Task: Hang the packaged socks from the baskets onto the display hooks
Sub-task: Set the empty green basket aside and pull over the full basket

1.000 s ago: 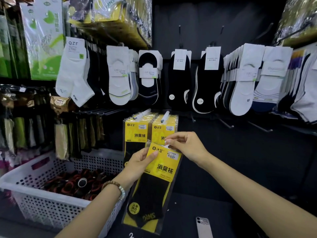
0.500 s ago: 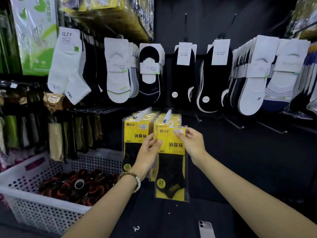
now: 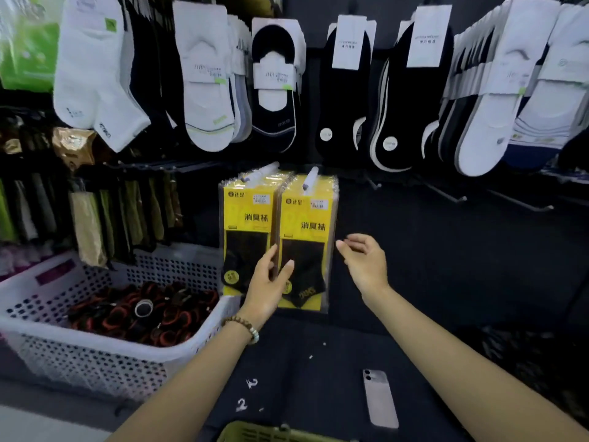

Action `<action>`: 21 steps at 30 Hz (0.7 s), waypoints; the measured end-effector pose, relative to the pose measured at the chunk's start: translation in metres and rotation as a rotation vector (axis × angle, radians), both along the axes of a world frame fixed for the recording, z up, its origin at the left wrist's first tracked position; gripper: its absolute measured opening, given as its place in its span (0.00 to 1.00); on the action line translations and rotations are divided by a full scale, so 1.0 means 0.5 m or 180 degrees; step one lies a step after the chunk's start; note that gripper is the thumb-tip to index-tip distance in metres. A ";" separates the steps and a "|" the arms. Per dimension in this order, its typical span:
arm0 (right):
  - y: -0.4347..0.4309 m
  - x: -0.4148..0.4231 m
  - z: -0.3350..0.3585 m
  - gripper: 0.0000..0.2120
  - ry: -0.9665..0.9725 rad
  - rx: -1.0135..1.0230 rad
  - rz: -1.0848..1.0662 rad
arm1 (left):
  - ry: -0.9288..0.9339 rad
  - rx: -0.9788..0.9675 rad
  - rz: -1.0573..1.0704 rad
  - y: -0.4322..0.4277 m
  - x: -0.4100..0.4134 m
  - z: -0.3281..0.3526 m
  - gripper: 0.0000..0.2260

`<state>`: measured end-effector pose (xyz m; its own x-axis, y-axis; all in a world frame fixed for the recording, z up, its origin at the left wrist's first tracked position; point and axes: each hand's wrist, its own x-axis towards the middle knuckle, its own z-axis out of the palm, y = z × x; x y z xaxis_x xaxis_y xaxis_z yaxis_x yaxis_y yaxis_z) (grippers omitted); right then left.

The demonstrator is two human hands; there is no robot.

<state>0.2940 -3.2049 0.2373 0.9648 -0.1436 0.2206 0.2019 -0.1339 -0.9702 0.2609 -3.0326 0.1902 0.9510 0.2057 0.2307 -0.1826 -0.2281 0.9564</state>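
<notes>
Two stacks of yellow packaged black socks hang side by side on white-tipped display hooks: the left stack and the right stack. The right hook's tip pokes out through the front pack. My left hand pinches the lower left edge of the right stack, thumb on the front and fingers along the side between the stacks. Just right of that stack my right hand hovers with loosely spread fingers and holds nothing. It does not touch the packs.
A white perforated basket with dark red-rimmed rolled items stands at lower left. The rim of a green basket shows at the bottom edge. A phone lies on the dark shelf. Bare hooks jut out at right; white and black socks hang above.
The yellow pack that both hands held has gone onto the right hook. My right hand has let go and drawn off to the right; my left hand has slid down to the stack's lower edge.
</notes>
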 end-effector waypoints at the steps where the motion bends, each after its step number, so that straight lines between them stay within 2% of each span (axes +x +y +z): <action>1: -0.031 -0.022 -0.033 0.14 0.0112 -0.0080 0.0034 | 0.0127 0.0004 -0.0077 -0.005 -0.021 -0.028 0.28; 5: -0.168 -0.135 -0.216 0.14 0.0785 -0.0612 0.0183 | 0.0682 -0.0020 -0.0370 -0.044 -0.130 -0.151 0.26; 10: -0.313 -0.294 -0.458 0.23 0.1893 -0.1447 0.0312 | 0.1332 -0.0094 -0.0796 -0.176 -0.281 -0.327 0.23; 13: -0.361 -0.377 -0.574 0.28 0.2648 -0.1541 0.0325 | 0.1786 -0.0099 -0.1072 -0.262 -0.362 -0.430 0.21; 15: -0.364 -0.422 -0.615 0.23 0.2678 -0.1503 0.0275 | 0.2062 -0.0141 -0.1344 -0.302 -0.408 -0.491 0.22; 18: -0.340 -0.441 -0.632 0.15 0.2379 -0.1446 -0.0027 | 0.2439 -0.0198 -0.1529 -0.329 -0.462 -0.554 0.24; 21: -0.279 -0.447 -0.641 0.13 0.2554 -0.0873 0.0117 | 0.2409 -0.0220 -0.1581 -0.313 -0.508 -0.589 0.21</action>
